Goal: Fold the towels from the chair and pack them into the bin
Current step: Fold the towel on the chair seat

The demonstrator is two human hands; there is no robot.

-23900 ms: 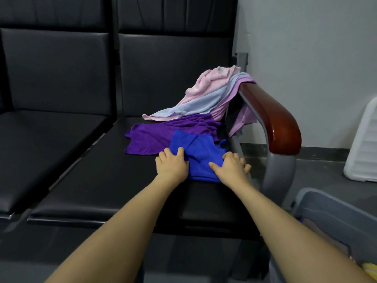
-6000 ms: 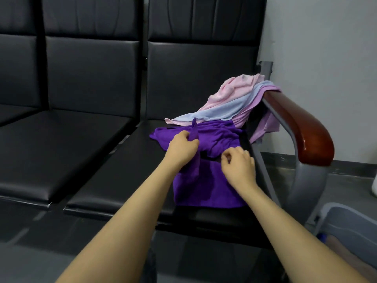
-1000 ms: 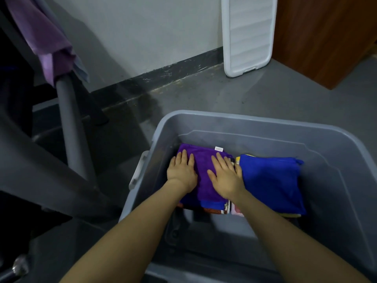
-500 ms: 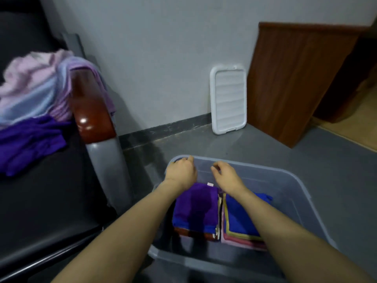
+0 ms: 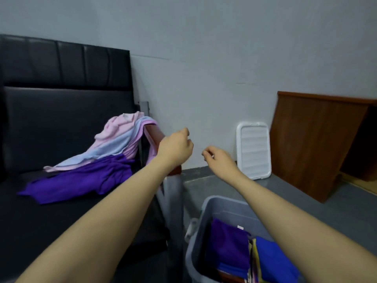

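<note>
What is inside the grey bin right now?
The grey bin holds a folded purple towel on top at left and a folded blue towel at right. Edges of other cloths show beneath; the bottom is covered.

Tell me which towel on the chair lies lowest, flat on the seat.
The dark purple towel: it spreads across the black seat, while the pink and light blue towels drape up over the armrest.

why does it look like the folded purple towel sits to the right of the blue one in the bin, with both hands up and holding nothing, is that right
Not quite. The head view shows the folded purple towel to the left of the blue one in the bin. The rest holds: the left hand and right hand are raised and hold nothing.
</note>
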